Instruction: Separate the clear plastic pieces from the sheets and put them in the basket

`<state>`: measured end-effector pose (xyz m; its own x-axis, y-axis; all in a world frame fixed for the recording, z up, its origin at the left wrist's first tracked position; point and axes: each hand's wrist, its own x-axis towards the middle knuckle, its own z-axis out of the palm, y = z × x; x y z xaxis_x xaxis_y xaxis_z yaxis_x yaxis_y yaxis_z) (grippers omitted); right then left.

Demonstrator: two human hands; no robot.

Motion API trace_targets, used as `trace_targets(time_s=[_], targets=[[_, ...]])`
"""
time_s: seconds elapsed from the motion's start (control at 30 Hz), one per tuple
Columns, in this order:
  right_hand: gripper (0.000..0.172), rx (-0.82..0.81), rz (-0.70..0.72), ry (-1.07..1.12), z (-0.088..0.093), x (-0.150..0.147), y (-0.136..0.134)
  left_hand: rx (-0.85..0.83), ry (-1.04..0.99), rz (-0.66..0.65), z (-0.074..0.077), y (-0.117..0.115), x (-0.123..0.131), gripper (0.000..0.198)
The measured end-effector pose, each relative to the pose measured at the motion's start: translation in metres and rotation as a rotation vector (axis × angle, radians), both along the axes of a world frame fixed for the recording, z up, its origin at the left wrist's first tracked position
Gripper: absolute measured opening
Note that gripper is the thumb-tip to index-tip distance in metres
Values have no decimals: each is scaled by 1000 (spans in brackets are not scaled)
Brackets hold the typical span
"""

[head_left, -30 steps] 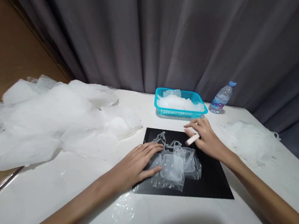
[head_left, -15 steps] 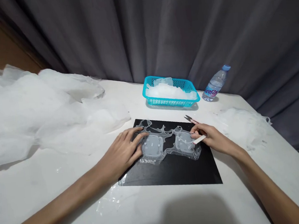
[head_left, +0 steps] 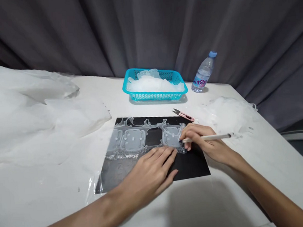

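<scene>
My left hand (head_left: pixel 156 168) lies flat, fingers stretched out, on the black mat (head_left: pixel 190 168) and the lower edge of a clear plastic sheet. Translucent rounded-square pieces (head_left: pixel 133 139) with small raised dots sit in a row in this sheet, joined by wavy-edged film. Between two of them is a gap through which the mat shows. My right hand (head_left: pixel 207 142) is closed on a slim white pen-shaped tool (head_left: pixel 214 137). Its dark tip is at the right-hand rounded-square piece (head_left: pixel 170 134); whether it touches, I cannot tell. Pink thread snips (head_left: pixel 183 115) lie just behind the mat.
A turquoise basket (head_left: pixel 155 96) holding white translucent pieces stands at the back, beside a water bottle (head_left: pixel 203 74). Heaped white film (head_left: pixel 35 116) covers the left of the table. More crumpled clear plastic (head_left: pixel 226 115) lies at the right. A grey curtain (head_left: pixel 144 26) hangs behind.
My left hand has moved right and nearer me, off the left piece onto the sheet's lower edge. The white tool has turned in my right hand, its tip now at the right piece. The view has shifted.
</scene>
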<state>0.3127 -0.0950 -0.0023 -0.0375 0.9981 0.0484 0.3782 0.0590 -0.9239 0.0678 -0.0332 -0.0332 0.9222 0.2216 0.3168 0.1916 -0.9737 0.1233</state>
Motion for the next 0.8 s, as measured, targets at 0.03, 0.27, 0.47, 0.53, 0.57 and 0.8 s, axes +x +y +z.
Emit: trace_targets(time_s=[0.03,0.27,0.47,0.53,0.57,0.8], targets=[[34,-13,-2,-14,-2,0,-2,8,-4,8,-3,-3,2,45],[10,-3,41,-66,-11,5,-4,-121,12,71,-8,-2,-2,52],[10,-8,67,-71,-14,0,-3,-108,-27,74,-7,-2,0,48],[11,-9,71,-62,-15,-1,-2,-83,-23,84,-6,-3,0,47],[12,-4,76,-65,-15,-2,-2,-69,-20,82,-6,-3,0,47],[11,29,81,-147,-18,-6,-2,-79,-28,66,-8,-2,0,46]])
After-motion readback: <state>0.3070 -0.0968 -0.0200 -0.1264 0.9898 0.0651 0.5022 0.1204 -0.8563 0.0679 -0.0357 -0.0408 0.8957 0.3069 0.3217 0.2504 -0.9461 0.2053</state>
